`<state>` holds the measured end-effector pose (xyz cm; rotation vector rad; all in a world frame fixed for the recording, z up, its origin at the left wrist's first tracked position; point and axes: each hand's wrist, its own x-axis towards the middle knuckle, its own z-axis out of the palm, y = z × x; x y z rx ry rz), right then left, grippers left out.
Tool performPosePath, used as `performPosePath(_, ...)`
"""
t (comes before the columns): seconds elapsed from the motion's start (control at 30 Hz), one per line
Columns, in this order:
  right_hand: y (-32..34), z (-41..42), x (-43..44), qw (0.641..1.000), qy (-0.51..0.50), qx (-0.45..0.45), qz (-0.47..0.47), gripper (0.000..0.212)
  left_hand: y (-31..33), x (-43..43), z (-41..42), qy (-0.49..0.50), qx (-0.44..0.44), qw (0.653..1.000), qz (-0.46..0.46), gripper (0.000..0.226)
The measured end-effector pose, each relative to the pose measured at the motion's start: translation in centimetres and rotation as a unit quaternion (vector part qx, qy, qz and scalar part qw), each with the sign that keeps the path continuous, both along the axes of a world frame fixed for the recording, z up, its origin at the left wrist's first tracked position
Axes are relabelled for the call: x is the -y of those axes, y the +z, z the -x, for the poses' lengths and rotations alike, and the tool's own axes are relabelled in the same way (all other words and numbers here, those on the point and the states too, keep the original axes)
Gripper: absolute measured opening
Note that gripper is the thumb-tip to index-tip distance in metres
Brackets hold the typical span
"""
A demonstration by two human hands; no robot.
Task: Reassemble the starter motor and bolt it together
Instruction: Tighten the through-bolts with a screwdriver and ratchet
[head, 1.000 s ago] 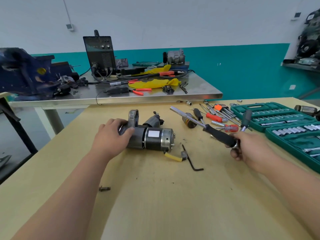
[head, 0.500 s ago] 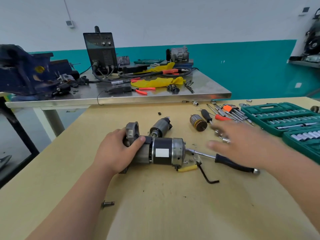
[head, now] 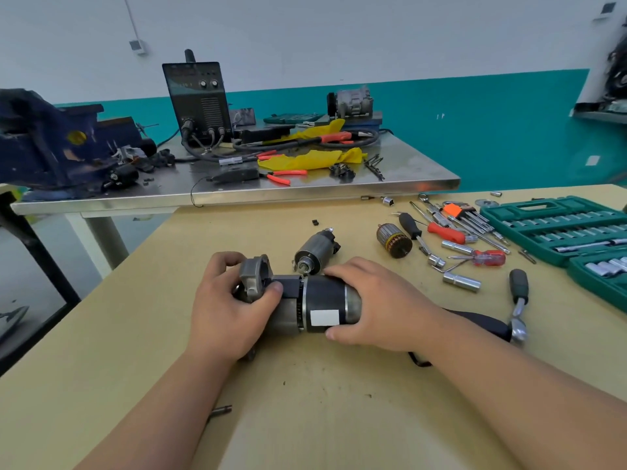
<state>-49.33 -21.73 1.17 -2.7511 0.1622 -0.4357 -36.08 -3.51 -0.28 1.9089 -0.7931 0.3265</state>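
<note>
So both hands are on the motor [head: 315, 305], which lies on its side at centre of the table [head: 305, 418], long axis running 9 to 3 o'clock. L hand [head: 225, 312] wraps the grey nose end [head: 255, 278] at 9 o'clock, thumb on top, fingers curled round the far side. R hand [head: 380, 308] closes over the 3 o'clock end, fingers on the black body by the white label [head: 324, 317], thumb underneath. Solenoid [head: 314, 251] sits just beyond the motor at 12 o'clock, on its side; cannot tell if it touches. Armature [head: 393, 239] lies apart at 1 o'clock, w/ screwdrivers [head: 448, 234] and hex keys [head: 470, 218] near it. Loose sockets [head: 461, 281] at 2 o'clock. Ratchet [head: 519, 301] lies at 3 o'clock, head toward the near edge, not held. Another black-handled tool [head: 481, 322] shows behind the R forearm, partly hidden. Green socket case [head: 556, 228] is open at far right. One bolt [head: 220, 409] lies at 7 o'clock, just beside the L forearm. Steel bench [head: 407, 174] at 12 o'clock carries a welder [head: 196, 96], vise [head: 51, 140], yellow rag [head: 315, 157] and pliers [head: 281, 176].
</note>
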Motion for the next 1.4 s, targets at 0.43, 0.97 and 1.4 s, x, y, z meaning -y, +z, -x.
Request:
performPosePath(0.43, 2.1, 1.0, -1.3, 0.974, -0.020, -0.064, 0.216, 0.068, 0.6, 0.9, 1.6, -0.009, -0.002, 1.000, -0.006, 0.023)
performPosePath(0.97, 1.2, 0.7, 0.8, 0.998, 0.018, -0.058, -0.002, 0.050, 1.6, 2.0, 4.1, -0.073, 0.392, 0.889, -0.225, 0.045)
performPosePath(1.4, 0.2, 6.4, 2.0, 0.998, -0.051, -0.030, -0.006, 0.018, 1.3, 3.8, 5.4, -0.015, 0.317, 0.921, -0.227, 0.068)
